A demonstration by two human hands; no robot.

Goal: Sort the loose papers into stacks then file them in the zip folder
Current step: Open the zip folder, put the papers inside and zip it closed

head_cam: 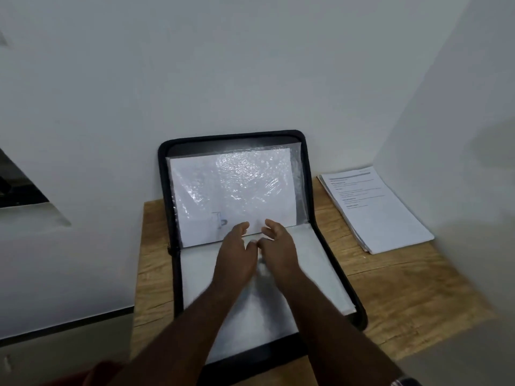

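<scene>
A black zip folder (312, 190) lies open on the wooden table (404, 288), its upper half leaning against the wall. A clear plastic sleeve (234, 188) in that upper half holds a white sheet. White papers (315, 263) fill the lower half. My left hand (235, 257) and my right hand (278, 246) hover side by side over the folder's hinge, fingers loosely spread toward the sleeve's lower edge. Neither hand holds anything that I can see. A stack of printed papers (376, 210) lies to the right of the folder.
The white wall stands directly behind the folder, and another wall closes in on the right beside the paper stack. The table's left edge (139, 274) runs close to the folder. A dark opening (16, 188) shows at far left.
</scene>
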